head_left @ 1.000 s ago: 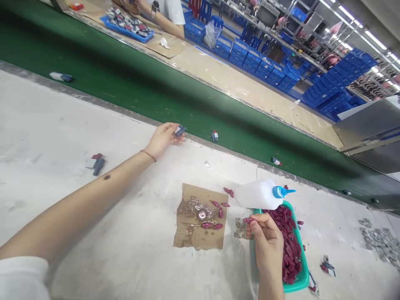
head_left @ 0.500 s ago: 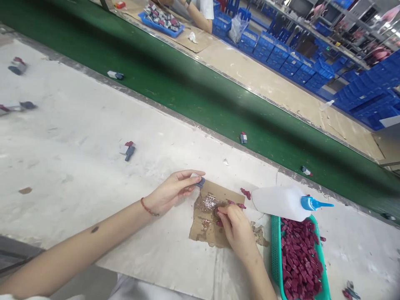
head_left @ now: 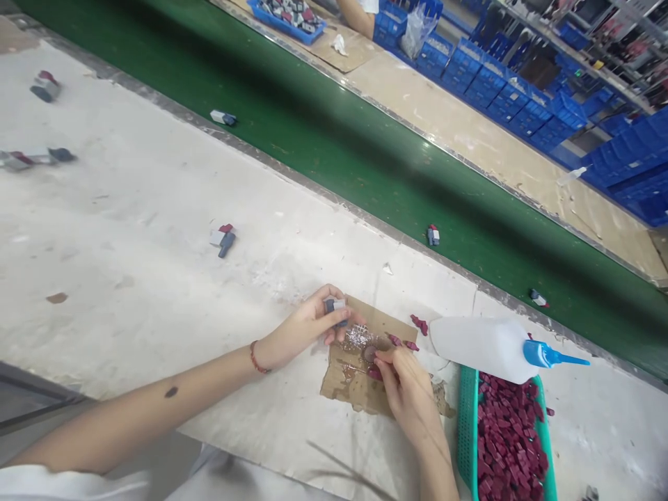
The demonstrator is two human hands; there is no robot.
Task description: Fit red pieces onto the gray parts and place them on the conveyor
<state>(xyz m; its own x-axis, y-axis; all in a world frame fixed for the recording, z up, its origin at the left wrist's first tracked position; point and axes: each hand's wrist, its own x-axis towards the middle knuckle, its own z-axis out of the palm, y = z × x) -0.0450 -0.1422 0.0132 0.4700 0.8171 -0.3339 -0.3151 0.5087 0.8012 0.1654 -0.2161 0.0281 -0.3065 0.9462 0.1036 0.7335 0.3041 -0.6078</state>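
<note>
My left hand (head_left: pixel 316 323) is closed around a small grey-and-white plastic piece (head_left: pixel 337 306), held up by the left edge of a cardboard sheet (head_left: pixel 344 393). Over the sheet's right side, my right hand (head_left: pixel 410 383) pinches the edge of a small dark round disc (head_left: pixel 370 353). Wet, shiny patches (head_left: pixel 359 335) cover part of the cardboard. Close to my right fingers lie several maroon pieces (head_left: pixel 395 339), one partly hidden beneath the hand.
A white bottle (head_left: pixel 477 344) with a blue nozzle lies beside a green basket (head_left: pixel 468 431) of maroon pieces (head_left: pixel 511 438). Beyond the table runs a green belt (head_left: pixel 323 146) carrying several small assembled pieces (head_left: pixel 433 235). One grey-white-maroon assembly (head_left: pixel 223 239) rests left. Across the belt, a person's arm (head_left: pixel 358 15) shows.
My left hand has turned the grey-and-white piece, so more of it shows between the fingers. The right hand stays at the disc on the cardboard. The whole view has shifted slightly.
</note>
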